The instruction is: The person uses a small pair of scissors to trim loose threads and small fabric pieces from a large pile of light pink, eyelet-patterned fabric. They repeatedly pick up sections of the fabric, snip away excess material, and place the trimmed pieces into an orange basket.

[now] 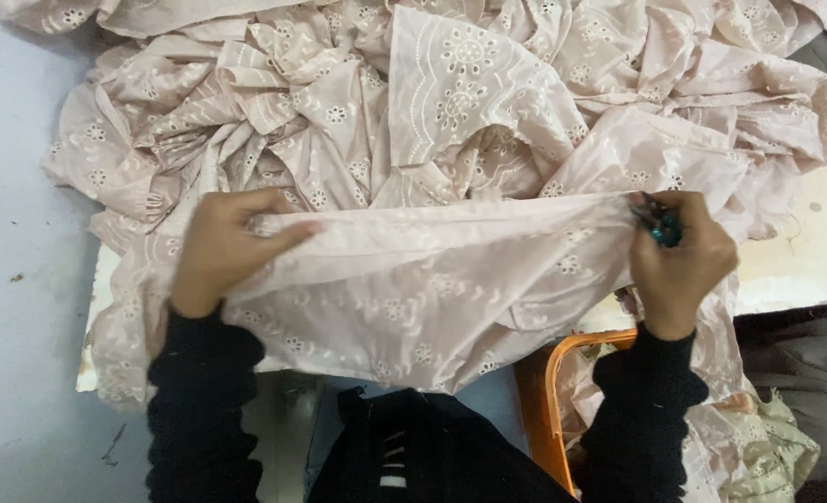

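A big heap of pale pink fabric [451, 121] with white eyelet embroidery covers the table. My left hand [227, 244] pinches the folded top edge of one piece at the left. My right hand [679, 261] grips the same edge at the right, and a small teal and dark tool [660, 226] shows between its fingers. The piece is stretched taut between both hands and hangs down toward my lap. Both arms wear black ribbed sleeves.
The white table top [805, 261] shows bare at the right, its edge worn. An orange frame [548, 410] stands below the table beside my right arm, with more pink and cream cloth [767, 447] piled next to it. Grey floor [13, 326] lies at the left.
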